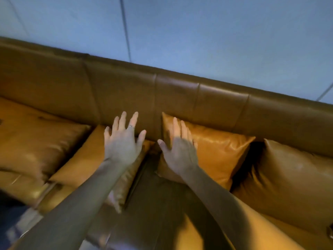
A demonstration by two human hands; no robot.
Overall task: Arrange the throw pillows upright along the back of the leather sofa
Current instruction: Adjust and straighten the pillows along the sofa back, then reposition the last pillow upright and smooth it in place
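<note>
right hand (180, 152) splayed flat on pillow (216, 152) leaning upright | left hand (124, 143) splayed, empty

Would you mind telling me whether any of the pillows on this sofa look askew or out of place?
Yes. The pillow under the left hand lies flat and skewed on the seat, not upright. The pillow the right hand touches leans against the backrest.

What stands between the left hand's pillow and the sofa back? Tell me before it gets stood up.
Nothing visible. The left hand is spread open over the flat-lying pillow, and the stretch of sofa back just behind it is bare. The upright pillow under the right hand stands off to the side, not in the way.
</note>
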